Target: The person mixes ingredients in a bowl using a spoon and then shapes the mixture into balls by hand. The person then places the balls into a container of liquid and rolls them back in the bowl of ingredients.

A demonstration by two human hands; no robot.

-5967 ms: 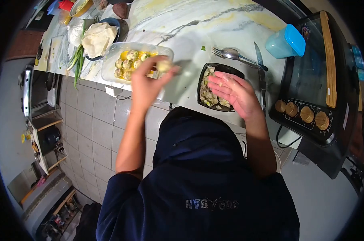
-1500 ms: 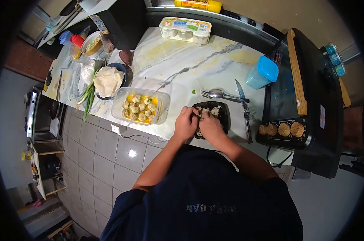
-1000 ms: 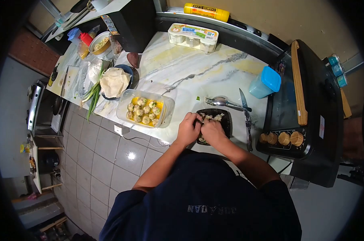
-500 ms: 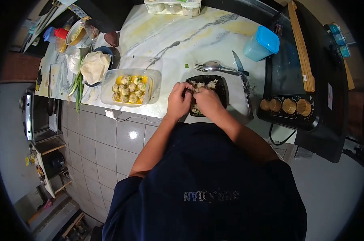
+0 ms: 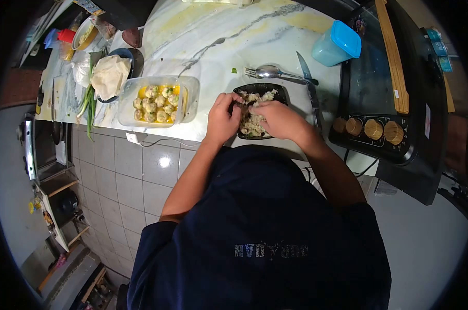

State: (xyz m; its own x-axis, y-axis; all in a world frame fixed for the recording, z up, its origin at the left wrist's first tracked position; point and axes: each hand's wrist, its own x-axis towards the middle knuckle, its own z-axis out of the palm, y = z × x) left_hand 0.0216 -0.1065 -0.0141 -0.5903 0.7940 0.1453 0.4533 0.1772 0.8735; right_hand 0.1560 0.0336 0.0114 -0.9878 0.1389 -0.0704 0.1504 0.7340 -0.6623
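Note:
A black tray [image 5: 281, 92] with a pale, chunky minced filling [image 5: 254, 126] sits at the counter's front edge, below both hands. My left hand [image 5: 224, 119] is at the tray's left side, its fingers curled inward over the rim; whatever they hold is hidden. My right hand [image 5: 281, 120] reaches over from the right, fingertips bent together down at the filling. To the left, a clear plastic container [image 5: 124, 109] holds several round balls of filling [image 5: 156, 105] lying in yellow liquid.
Behind the tray lie a fork and a spoon [image 5: 267, 71] and a knife [image 5: 304, 64]. A blue-lidded container [image 5: 337, 44] and a black oven [image 5: 389, 72] stand to the right. Pale wrappers [image 5: 110, 77] and green onions [image 5: 87, 106] lie at the left.
The view has shifted slightly, so the counter things appear higher and further left. My right hand has moved right and its fingers have drawn apart from the left hand, uncovering more filling.

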